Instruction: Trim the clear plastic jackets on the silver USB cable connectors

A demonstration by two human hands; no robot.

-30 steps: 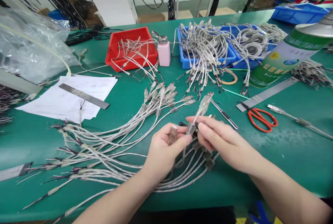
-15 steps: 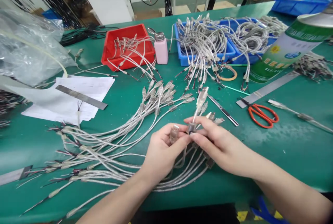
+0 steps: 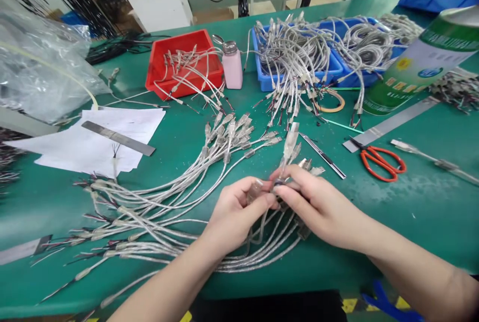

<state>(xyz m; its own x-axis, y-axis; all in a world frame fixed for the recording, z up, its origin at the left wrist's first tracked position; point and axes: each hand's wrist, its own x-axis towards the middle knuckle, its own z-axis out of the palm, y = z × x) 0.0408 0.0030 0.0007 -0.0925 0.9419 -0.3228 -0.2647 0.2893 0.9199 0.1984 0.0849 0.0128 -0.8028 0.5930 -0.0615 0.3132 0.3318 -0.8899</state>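
Note:
My left hand is closed, with a clear USB plug between its thumb and fingers. Close against it, my right hand pinches a USB cable at its dark-looking bead, just below an upright clear plug. The fingertips of both hands meet around this bead and partly cover it. Whether the two plugs belong to one cable cannot be made out. Beneath the hands run several silvery cables. Another bundle of USB cables lies to the left, with plugs pointing away and stripped wire ends at the left.
Behind stand a red bin, a pink pump bottle and a blue bin heaped with cables. To the right are a utility knife, orange-handled scissors, a steel ruler and a tilted green-and-white can. Papers lie left.
My fingers have closed further over the bead, so less of it shows. The plug in my left hand has tilted slightly. The view has shifted a little.

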